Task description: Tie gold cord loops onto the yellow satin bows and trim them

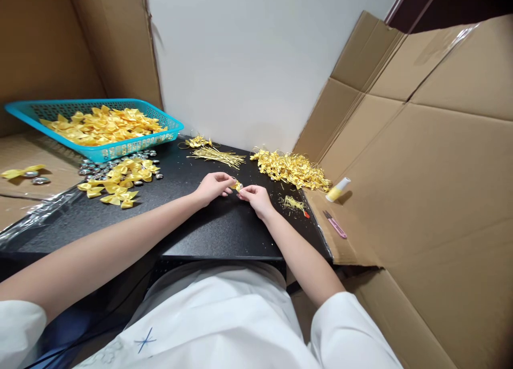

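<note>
A small yellow ribbon bow (237,186) is pinched between my two hands above the black table. My left hand (216,188) grips its left side with closed fingers. From the right, my right hand (256,199) pinches the other side, where something shiny shows beside the fingertips. The fingers cover much of the bow. Beyond the hands lies a bundle of thin gold ties (218,156). Loose yellow bows (120,185) and silver bells or beads (96,169), too small to tell which, lie to the left.
A blue basket (94,154) full of yellow bows stands at the back left. At the back right is a heap of bows with gold ties (288,167). Clippings (292,203), pink thread snips (335,225) and a thread spool (339,189) lie right. Cardboard walls (441,161) flank the table.
</note>
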Demonstrator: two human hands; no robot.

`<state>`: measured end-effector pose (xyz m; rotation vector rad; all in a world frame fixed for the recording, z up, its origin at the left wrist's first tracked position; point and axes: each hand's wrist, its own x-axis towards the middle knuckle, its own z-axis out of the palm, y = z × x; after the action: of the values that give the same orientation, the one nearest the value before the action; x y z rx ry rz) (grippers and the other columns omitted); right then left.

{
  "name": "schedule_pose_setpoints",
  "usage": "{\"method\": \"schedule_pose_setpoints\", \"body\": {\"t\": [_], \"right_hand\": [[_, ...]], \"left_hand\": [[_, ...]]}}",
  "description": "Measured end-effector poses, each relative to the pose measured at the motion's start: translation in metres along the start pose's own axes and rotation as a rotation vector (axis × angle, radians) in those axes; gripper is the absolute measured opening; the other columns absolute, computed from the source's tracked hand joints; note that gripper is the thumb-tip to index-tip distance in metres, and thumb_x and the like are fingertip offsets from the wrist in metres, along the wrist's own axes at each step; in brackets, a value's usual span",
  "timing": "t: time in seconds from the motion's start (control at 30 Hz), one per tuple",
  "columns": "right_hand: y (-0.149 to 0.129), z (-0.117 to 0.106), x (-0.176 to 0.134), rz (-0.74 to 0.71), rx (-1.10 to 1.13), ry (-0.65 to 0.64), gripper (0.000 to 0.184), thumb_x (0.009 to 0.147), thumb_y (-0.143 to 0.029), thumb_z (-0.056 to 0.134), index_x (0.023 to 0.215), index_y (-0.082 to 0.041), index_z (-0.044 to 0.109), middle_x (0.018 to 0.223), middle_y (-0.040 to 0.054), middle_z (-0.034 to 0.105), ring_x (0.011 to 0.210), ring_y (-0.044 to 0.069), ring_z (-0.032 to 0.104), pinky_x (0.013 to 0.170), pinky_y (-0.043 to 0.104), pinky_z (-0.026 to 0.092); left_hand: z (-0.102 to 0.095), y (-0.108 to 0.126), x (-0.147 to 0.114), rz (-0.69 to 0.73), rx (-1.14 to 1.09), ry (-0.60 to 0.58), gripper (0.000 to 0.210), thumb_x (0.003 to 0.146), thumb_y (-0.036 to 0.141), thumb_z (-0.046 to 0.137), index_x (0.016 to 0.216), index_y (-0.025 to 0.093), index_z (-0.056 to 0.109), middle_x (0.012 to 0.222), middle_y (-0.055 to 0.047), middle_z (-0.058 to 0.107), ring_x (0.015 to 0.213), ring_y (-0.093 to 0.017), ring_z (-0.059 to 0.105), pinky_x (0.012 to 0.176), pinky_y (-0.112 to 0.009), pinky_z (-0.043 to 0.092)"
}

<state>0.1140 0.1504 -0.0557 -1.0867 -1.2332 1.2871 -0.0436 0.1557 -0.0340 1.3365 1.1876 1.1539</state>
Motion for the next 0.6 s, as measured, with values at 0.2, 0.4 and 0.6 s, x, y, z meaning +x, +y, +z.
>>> {"method": "schedule_pose_setpoints", "body": {"t": [0.2, 0.4, 0.6], "right_hand": [[0.0011, 0.0008, -0.0002, -0.028, -0.07, 0.007, 0.015, 0.058, -0.024, 0.077, 0.059, -0.016, 0.065, 0.056, -0.0009, 0.065, 0.06, 0.014, 0.064, 0.071, 0.03, 0.053], [0.0024, 0.0015, 0.0002, -0.052, -0.107, 0.017, 0.015, 0.058, -0.024, 0.077, 0.058, -0.016, 0.064, 0.055, -0.0003, 0.066, 0.057, 0.013, 0.062, 0.066, 0.029, 0.051], [0.0012, 0.0026, -0.0004, -0.057, -0.125, 0.034, 0.011, 0.058, -0.018, 0.075, 0.056, -0.016, 0.064, 0.052, -0.0017, 0.065, 0.053, 0.012, 0.06, 0.062, 0.026, 0.05]], "left_hand": [[0.0004, 0.0096, -0.0035, -0.181, -0.117, 0.018, 0.042, 0.062, 0.029, 0.08, 0.085, 0.02, 0.046, 0.07, -0.002, 0.068, 0.054, -0.013, 0.064, 0.053, -0.026, 0.054], [-0.0038, 0.0108, -0.0004, -0.336, -0.094, -0.078, 0.039, 0.064, 0.03, 0.078, 0.083, 0.018, 0.047, 0.065, -0.005, 0.068, 0.055, -0.015, 0.066, 0.054, -0.024, 0.054], [-0.0054, 0.0067, 0.0037, -0.347, -0.144, -0.109, 0.039, 0.053, 0.026, 0.083, 0.077, 0.016, 0.054, 0.072, -0.006, 0.071, 0.059, -0.015, 0.067, 0.059, -0.026, 0.056]]}}
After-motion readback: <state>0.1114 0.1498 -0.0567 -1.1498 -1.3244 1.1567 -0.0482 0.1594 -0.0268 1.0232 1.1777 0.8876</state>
